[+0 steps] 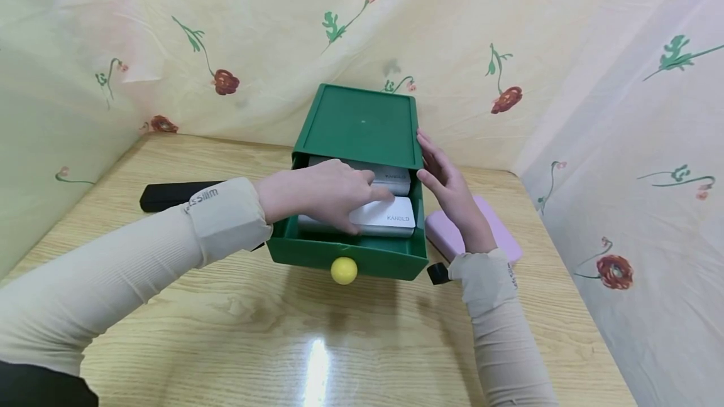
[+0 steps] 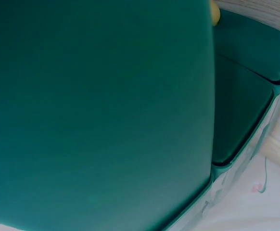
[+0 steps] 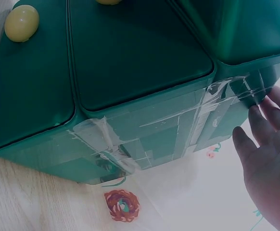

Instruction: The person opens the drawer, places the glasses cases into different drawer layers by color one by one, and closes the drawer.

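Observation:
A green drawer cabinet (image 1: 362, 121) stands with its top drawer (image 1: 367, 262) pulled out. Inside lie two white cases lettered KANOLD, a front white case (image 1: 390, 211) and a rear white case (image 1: 396, 176) partly under the cabinet top. My left hand (image 1: 330, 193) reaches into the drawer and grips the front white case, thumb at its near side and index finger along its far edge. My right hand (image 1: 452, 196) rests its extended fingers against the cabinet's right side. In the right wrist view, those fingertips (image 3: 255, 111) touch the taped side wall. The left wrist view hides the left hand.
A lilac case (image 1: 498, 231) lies right of the cabinet, partly behind the right wrist. On the left is a black case (image 1: 175, 195), partly covered by the left sleeve. A yellow round knob (image 1: 344, 271) projects from the drawer front. Flowered cloth (image 1: 271, 49) hangs behind the table.

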